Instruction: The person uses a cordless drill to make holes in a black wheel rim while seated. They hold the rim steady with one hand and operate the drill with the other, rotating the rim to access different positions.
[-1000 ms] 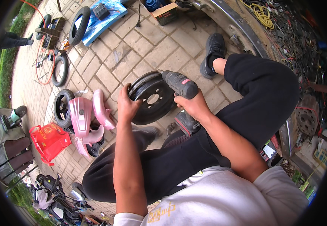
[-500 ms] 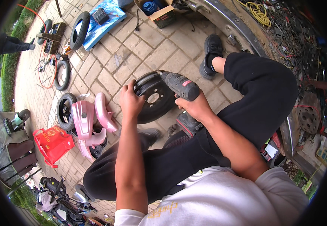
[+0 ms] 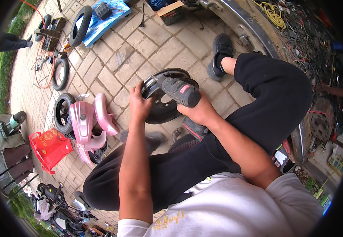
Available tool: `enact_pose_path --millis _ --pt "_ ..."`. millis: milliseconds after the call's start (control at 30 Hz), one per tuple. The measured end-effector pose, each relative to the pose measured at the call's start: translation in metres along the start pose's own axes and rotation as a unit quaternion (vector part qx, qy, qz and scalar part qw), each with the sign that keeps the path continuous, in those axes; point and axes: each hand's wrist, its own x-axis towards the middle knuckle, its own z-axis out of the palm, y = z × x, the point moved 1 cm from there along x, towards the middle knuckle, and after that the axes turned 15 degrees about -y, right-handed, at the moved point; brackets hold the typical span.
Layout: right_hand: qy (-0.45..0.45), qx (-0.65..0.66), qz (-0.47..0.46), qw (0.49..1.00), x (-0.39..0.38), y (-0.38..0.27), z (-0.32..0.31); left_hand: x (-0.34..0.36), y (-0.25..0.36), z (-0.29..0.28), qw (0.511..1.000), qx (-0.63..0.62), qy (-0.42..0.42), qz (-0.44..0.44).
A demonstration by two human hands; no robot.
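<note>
In front of me a black steel wheel rim stands tilted on the paving, with holes around its centre. My left hand is closed on the rim's left edge. My right hand is wrapped round the grip of a dark cordless drill with a battery at its base. The drill's nose points to the upper left, into the rim's hollow near its upper edge. The tip is hard to make out, so I cannot tell whether it touches the metal.
Pink scooter panels and a small tyre lie to the left, near a red bag. Farther off are a loose tyre, a blue-wrapped board and a cardboard box. Tangled cables heap at the right.
The drill has moved left and slightly down across the rim, its nose now farther inside the rim's edge. The rim has tipped somewhat. My left hand keeps its hold.
</note>
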Motion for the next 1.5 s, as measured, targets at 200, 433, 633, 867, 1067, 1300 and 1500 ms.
enact_pose_path --millis 200,433,633,867,1067,1300,1500 --pt "-0.025 -0.004 0.054 0.998 -0.004 -0.006 -0.005 -0.002 0.001 0.002 1.0 0.003 0.008 -0.001" --pt "0.027 -0.01 0.06 0.998 -0.01 0.008 -0.015 -0.004 -0.004 0.004 1.0 0.006 0.011 0.0" --pt "0.017 0.016 0.121 0.992 -0.007 0.017 -0.022 -0.004 -0.003 0.004 1.0 0.003 0.014 -0.004" --pt "0.005 0.0 0.081 0.997 -0.011 0.005 -0.013 -0.006 -0.002 0.006 1.0 -0.001 0.017 0.011" --pt "0.013 0.05 0.124 0.991 -0.01 0.002 -0.023 -0.015 -0.004 0.0 0.999 0.023 0.048 0.01" --pt "-0.014 0.033 0.087 0.996 -0.012 -0.001 -0.015 -0.024 0.003 -0.009 0.996 0.07 0.052 0.006" --pt "-0.009 0.067 0.087 0.994 -0.015 -0.003 -0.019 -0.02 0.005 -0.005 0.996 0.064 0.06 0.014"
